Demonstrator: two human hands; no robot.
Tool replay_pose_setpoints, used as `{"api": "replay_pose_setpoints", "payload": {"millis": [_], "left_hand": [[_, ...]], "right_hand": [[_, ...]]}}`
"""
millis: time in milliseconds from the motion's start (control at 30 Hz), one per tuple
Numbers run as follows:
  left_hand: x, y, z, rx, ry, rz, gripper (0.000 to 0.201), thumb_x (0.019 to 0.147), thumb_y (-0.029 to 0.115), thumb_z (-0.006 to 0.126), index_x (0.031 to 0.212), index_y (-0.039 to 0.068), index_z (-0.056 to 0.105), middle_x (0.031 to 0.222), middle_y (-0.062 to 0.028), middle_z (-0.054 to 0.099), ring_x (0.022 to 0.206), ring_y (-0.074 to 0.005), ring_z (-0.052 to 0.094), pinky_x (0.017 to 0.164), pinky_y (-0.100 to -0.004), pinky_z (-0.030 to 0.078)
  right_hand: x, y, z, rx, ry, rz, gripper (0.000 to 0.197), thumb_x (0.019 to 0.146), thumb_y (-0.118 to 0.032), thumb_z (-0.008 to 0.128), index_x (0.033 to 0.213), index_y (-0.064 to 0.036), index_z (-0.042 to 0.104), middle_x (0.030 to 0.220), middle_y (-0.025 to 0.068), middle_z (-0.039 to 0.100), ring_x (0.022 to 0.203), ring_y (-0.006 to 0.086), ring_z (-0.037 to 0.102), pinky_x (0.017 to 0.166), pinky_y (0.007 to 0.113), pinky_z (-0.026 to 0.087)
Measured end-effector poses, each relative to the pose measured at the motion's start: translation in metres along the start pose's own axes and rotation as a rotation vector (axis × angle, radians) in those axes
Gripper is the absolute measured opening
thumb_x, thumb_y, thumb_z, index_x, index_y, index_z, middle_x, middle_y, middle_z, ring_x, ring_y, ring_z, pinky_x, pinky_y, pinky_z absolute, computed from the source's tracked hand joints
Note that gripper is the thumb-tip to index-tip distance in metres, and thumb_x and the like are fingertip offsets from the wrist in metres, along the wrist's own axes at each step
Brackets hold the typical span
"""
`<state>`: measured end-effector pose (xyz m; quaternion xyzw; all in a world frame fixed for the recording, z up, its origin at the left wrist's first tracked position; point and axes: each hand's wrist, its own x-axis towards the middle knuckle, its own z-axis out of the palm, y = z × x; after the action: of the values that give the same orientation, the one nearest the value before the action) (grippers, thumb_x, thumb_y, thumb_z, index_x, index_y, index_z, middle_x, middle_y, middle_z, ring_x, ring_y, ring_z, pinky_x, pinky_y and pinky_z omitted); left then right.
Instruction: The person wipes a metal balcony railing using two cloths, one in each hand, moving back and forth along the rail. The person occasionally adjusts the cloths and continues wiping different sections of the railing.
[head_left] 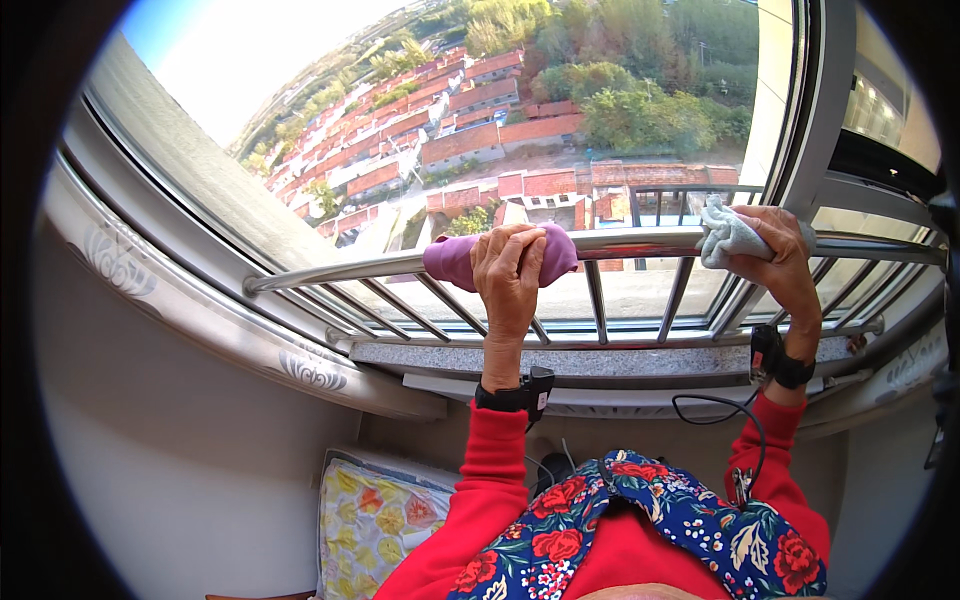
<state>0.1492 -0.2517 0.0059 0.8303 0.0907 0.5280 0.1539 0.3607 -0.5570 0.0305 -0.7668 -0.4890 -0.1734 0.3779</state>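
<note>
A shiny metal railing (640,242) runs across the window in front of me, with thin upright bars below its top rail. My left hand (508,262) is closed over a purple cloth (452,262), which is wrapped around the top rail near its middle. Farther right, my right hand (775,255) grips a pale grey-green cloth (727,236) against the same rail. Part of each cloth is hidden under the fingers. Both arms are stretched forward in red sleeves, and each wrist wears a black strap with a small device.
Behind the railing is a large window (450,130) overlooking red-roofed houses and trees. A speckled stone sill (560,360) lies below the bars. Patterned trim (310,368) lines the left wall. A yellow-flowered padded item (375,520) lies low on the left. A black cable (762,440) hangs by my right forearm.
</note>
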Motion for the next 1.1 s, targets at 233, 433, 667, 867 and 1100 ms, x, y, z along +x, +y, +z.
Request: {"api": "replay_pose_setpoints", "payload": {"millis": [233, 433, 667, 867, 1100], "left_hand": [[-0.009, -0.008, -0.003, 0.132, -0.15, 0.096, 0.062, 0.082, 0.049, 0.08, 0.132, 0.014, 0.067, 0.127, -0.0065, 0.065, 0.123, -0.0284, 0.056, 0.111, -0.046, 0.033], [-0.015, -0.008, -0.002, 0.246, -0.256, 0.145, 0.092, 0.076, 0.054, 0.083, 0.152, 0.017, 0.048, 0.143, -0.0083, 0.053, 0.138, -0.0309, 0.044, 0.122, -0.0533, 0.02], [-0.017, -0.007, 0.002, 0.34, -0.267, 0.13, 0.09, 0.076, 0.034, 0.085, 0.154, 0.018, 0.043, 0.142, -0.0066, 0.052, 0.14, -0.0297, 0.042, 0.123, -0.054, 0.019], [-0.017, -0.008, 0.006, 0.297, -0.217, 0.097, 0.088, 0.075, 0.018, 0.084, 0.153, 0.018, 0.044, 0.139, -0.0075, 0.056, 0.137, -0.0307, 0.047, 0.122, -0.0538, 0.022], [-0.012, -0.011, -0.006, 0.208, -0.238, 0.119, 0.072, 0.082, 0.012, 0.078, 0.149, 0.012, 0.051, 0.14, -0.0112, 0.061, 0.136, -0.0325, 0.052, 0.119, -0.0495, 0.03]], "right_hand": [[0.0, 0.0, 0.0, 0.008, -0.01, 0.012, 0.048, 0.073, -0.022, 0.091, 0.118, -0.013, 0.076, 0.121, 0.0043, 0.072, 0.118, 0.0254, 0.059, 0.108, 0.042, 0.039], [-0.001, 0.002, 0.0, 0.011, -0.002, 0.004, 0.047, 0.074, -0.022, 0.091, 0.118, -0.0128, 0.076, 0.122, 0.005, 0.071, 0.119, 0.0263, 0.058, 0.107, 0.043, 0.04], [-0.001, 0.0, 0.001, 0.009, 0.003, 0.016, 0.048, 0.074, -0.022, 0.091, 0.118, -0.0135, 0.077, 0.123, 0.005, 0.071, 0.12, 0.0262, 0.058, 0.108, 0.044, 0.04], [-0.001, -0.002, 0.0, 0.027, 0.004, 0.035, 0.049, 0.074, -0.022, 0.091, 0.12, -0.0141, 0.077, 0.123, 0.004, 0.072, 0.12, 0.0253, 0.058, 0.109, 0.043, 0.04], [0.0, -0.003, -0.001, 0.017, -0.004, 0.035, 0.045, 0.074, -0.022, 0.09, 0.116, -0.0132, 0.077, 0.121, 0.0039, 0.072, 0.119, 0.0254, 0.059, 0.107, 0.042, 0.039]]}}
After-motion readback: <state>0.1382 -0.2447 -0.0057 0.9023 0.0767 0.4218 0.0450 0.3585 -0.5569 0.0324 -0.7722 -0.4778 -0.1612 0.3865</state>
